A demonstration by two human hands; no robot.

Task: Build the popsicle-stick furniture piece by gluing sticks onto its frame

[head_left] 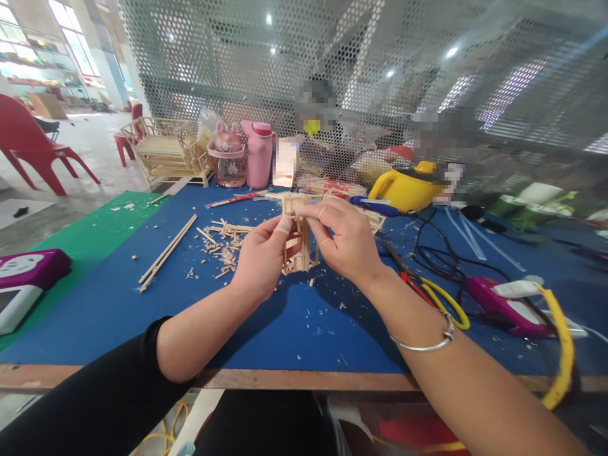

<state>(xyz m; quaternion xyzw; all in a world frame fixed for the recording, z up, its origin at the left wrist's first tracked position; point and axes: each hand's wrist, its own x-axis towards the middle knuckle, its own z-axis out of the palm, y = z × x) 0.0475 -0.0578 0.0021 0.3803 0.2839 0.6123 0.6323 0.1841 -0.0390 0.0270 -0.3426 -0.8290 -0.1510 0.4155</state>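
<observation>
A small model frame built of thin wooden sticks [304,253] is held up above the blue mat, in the middle of the view. My left hand [263,256] grips its left side, thumb in front and fingers bent behind. From the right, my right hand [349,237] pinches at the upper part of the frame with thumb and index finger. Whether a separate small piece sits in that pinch cannot be made out. Cut stick bits [228,250] lie heaped beside my left hand, and two long sticks [168,253] rest farther left.
Behind stand a larger stick model [166,152], a pink bottle [259,155], a clear pink jug [229,158], a lit phone [285,163] and a yellow pot [408,189]. Pliers with yellow-red handles [441,301], cables and a purple-white device [508,304] lie right. Another purple device [33,282] sits left.
</observation>
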